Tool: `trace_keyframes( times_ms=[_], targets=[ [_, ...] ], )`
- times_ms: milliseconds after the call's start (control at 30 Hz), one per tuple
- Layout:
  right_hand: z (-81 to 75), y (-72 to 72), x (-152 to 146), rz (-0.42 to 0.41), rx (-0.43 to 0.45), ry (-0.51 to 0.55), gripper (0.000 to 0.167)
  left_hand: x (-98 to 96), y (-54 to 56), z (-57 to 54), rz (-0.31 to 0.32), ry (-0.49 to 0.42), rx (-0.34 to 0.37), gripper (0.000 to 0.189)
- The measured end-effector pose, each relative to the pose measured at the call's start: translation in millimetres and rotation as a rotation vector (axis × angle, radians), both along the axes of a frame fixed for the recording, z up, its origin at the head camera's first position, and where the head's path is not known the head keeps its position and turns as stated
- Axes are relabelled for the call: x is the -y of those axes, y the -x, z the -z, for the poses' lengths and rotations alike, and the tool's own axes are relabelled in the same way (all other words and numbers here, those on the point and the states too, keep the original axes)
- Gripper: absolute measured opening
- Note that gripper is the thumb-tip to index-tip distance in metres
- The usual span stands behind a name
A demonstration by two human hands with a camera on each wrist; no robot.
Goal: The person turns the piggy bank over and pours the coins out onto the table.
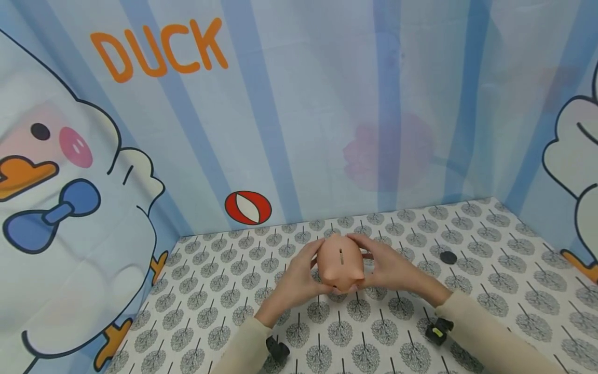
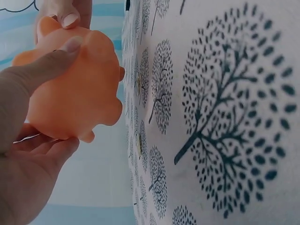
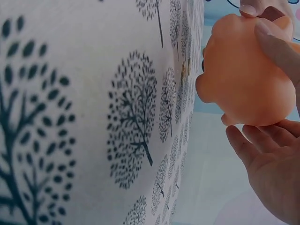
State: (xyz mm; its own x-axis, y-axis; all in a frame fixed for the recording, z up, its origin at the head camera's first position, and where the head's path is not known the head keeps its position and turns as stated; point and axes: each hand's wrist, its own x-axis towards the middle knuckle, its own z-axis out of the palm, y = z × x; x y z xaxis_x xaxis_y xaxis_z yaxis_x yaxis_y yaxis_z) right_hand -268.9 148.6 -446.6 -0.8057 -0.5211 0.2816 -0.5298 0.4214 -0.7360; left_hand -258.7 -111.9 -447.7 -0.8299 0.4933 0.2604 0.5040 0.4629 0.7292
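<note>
An orange-pink piggy bank (image 1: 341, 263) is held between both hands, with its coin slot facing up and its ears and snout turned toward the person. My left hand (image 1: 298, 278) grips its left side, the thumb near the snout and the fingers round the far end. On the opposite side my right hand (image 1: 390, 266) grips it the same way. The left wrist view shows the left thumb (image 2: 56, 61) pressed along the piggy bank's side. Its stubby feet point toward the tabletop in the right wrist view; whether they touch it I cannot tell.
A small black disc (image 1: 448, 257) lies on the tree-patterned tablecloth (image 1: 224, 311), right of the hands. Behind and beside the table hangs a blue-striped duck-print curtain (image 1: 308, 104). Dark wrist devices sit at both sleeves.
</note>
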Motion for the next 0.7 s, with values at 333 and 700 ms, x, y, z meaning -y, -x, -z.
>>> trace_keyframes(
  times_ms=[333,700],
  targets=[
    [-1.1,-2.7,4,0.039,-0.064,-0.019,0.111,4.6,2.2,2.8,0.011,-0.041,0.005,0.107],
    [-0.5,-0.5,5,0.042,-0.093,-0.021,0.109,4.4,0.6,12.2,-0.015,-0.142,0.177,0.113]
  ],
)
